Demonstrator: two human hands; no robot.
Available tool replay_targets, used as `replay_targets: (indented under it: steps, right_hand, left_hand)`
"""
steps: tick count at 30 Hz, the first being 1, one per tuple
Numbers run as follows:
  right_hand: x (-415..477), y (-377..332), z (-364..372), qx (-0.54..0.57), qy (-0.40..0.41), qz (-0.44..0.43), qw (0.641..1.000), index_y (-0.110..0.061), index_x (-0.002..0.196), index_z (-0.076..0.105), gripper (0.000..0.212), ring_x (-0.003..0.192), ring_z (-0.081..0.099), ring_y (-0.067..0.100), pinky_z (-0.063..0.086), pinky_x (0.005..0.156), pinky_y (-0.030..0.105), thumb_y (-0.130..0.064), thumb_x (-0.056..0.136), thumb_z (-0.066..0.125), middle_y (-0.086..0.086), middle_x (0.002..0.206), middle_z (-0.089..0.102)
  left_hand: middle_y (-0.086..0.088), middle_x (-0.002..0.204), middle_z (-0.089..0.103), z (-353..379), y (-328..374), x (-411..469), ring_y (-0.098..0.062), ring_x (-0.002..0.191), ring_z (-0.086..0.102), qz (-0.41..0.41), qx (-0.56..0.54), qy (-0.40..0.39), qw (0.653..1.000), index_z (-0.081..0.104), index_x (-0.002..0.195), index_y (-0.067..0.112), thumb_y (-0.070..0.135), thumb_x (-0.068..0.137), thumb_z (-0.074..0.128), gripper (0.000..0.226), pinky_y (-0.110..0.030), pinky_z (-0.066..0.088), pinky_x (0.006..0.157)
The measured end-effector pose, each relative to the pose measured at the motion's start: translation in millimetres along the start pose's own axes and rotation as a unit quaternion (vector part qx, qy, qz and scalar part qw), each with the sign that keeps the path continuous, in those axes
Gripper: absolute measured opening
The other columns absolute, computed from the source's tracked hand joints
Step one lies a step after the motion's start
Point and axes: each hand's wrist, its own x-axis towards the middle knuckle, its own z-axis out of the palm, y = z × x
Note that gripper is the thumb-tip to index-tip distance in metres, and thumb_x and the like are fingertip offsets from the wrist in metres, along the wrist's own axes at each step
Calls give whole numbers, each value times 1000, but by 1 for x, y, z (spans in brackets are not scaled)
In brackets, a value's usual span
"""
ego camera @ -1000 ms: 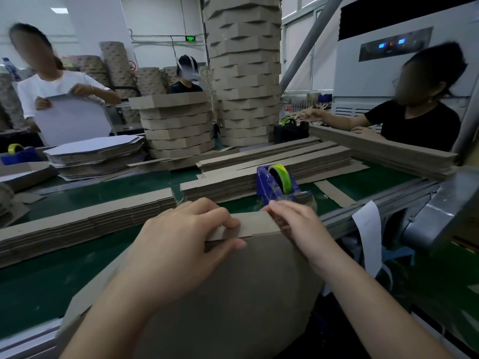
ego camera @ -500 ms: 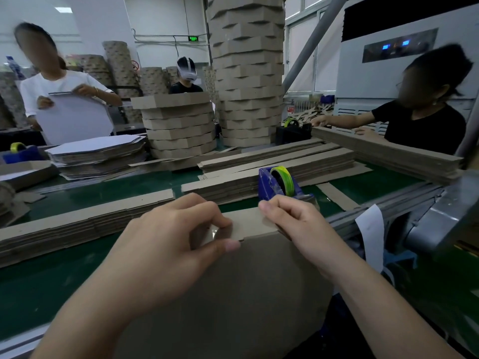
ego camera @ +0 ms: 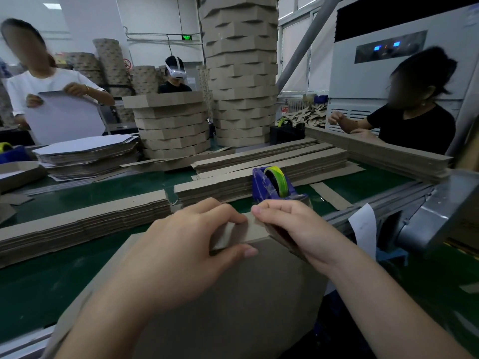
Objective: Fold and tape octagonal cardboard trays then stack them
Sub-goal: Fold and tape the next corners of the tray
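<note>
Two hands: both are curled on the top flap (ego camera: 255, 230) of the tray (ego camera: 233, 307), just in front of the dispenser (ego camera: 261, 183).
Left hand (ego camera: 186, 244): the flap is pinched between the thumb below and the fingers above.
Right hand (ego camera: 293, 224): the flap's right end is gripped with curled fingers; whether tape is held cannot be told.
Tray: brown cardboard, held up at the near table edge, in front of the dispenser.
Dispenser: blue, stood on the green table (ego camera: 51, 281), with a yellow-green roll (ego camera: 279, 177) mounted in it.
Strips: one flat pile (ego camera: 85, 224) is laid left of the dispenser, another (ego camera: 259, 167) just behind it.
Sheets (ego camera: 88, 154): white-faced blanks are piled far left of the dispenser.
Stacks: a low stack (ego camera: 173, 125) and a tall stack (ego camera: 241, 73) of trays are set well behind the dispenser.
Slip (ego camera: 363, 226): white paper is hung at the table edge, right of the dispenser.
People: three are seen beyond the dispenser: one in white (ego camera: 51, 84) with a sheet held up, one in black (ego camera: 414, 125) at the right, one with a headset (ego camera: 175, 79) at the back.
</note>
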Motion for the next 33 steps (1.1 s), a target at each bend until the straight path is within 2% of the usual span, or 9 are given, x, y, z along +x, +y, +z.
replay_targets:
  steps: [3,5,8,12,15,17,21,24,33]
  right_hand:
    - [7,4,-20,6,58,-42,997,-19,96,73,30,93,67,16,52,72,22,-43,89,56,0,99,73]
    - [21,12,-45,-33,203,-61,977,-22,94,71,18,92,65,17,49,72,26,-31,94,55,-4,96,72]
    - [45,26,-83,-186,329,20,926,-29,90,67,11,85,58,11,43,71,29,-31,94,58,-8,96,67]
    - [70,47,-105,-257,280,142,914,-23,80,72,31,78,55,15,43,69,32,-44,93,53,2,93,66]
    - [81,55,-109,-285,294,163,898,-5,97,73,49,90,63,25,50,82,37,-51,88,57,15,103,68]
    - [85,55,-111,-295,311,167,888,-2,96,72,53,90,65,29,49,72,33,-52,86,58,18,101,69]
    - [98,51,-116,-298,277,140,903,-14,87,72,33,92,64,24,48,75,36,-46,86,65,5,95,70]
    - [107,46,-116,-263,230,143,926,-23,102,69,24,83,54,8,40,71,29,-36,82,74,-13,84,59]
    - [126,43,-115,-201,243,132,940,-25,85,68,13,77,55,9,34,56,25,-38,83,73,-6,84,64]
  left_hand:
    - [37,115,41,0,1,1,6,92,44,-4,11,2,1000,44,115,54,85,65,26,62,-11,32,62]
    - [37,116,40,1,1,1,7,89,40,-7,18,5,1000,43,115,54,84,66,26,61,-8,29,61]
    - [37,117,39,2,3,1,8,87,36,-8,28,7,1000,41,115,55,85,65,24,61,-8,27,58]
    - [37,117,39,2,4,2,7,91,39,-5,30,8,999,42,116,55,84,65,24,62,-8,28,58]
    - [37,118,40,1,2,1,5,99,44,-3,29,14,999,43,117,54,83,66,25,62,-6,30,61]
    - [36,117,41,1,1,-1,4,98,46,0,29,18,999,45,117,53,83,67,25,62,-6,30,62]
    - [36,116,42,1,1,-1,4,95,48,5,24,23,999,45,118,52,83,66,24,64,-7,31,64]
    - [37,118,39,2,0,-1,5,98,46,6,30,24,999,43,118,54,83,67,23,62,-7,31,62]
    - [38,120,36,4,-4,3,4,102,44,3,38,21,999,39,119,56,83,68,21,60,-7,30,62]
